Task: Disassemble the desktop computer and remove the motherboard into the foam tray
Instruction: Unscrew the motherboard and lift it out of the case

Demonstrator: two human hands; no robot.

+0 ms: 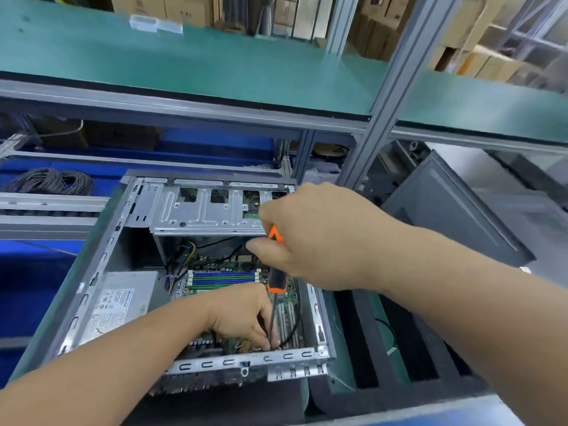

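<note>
Carefully: right hand (322,238) grips screwdriver (275,281) upright; left hand (242,315) pinches its tip at motherboard's (221,276) near edge. Keep it vertical.

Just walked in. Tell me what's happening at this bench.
A person is working inside an open desktop case lying on the bench. The right hand grips an orange-and-black screwdriver, its tip down near the case's front edge, where the left hand pinches around the shaft. The motherboard is still in the case. The foam tray sits to the right.
</note>
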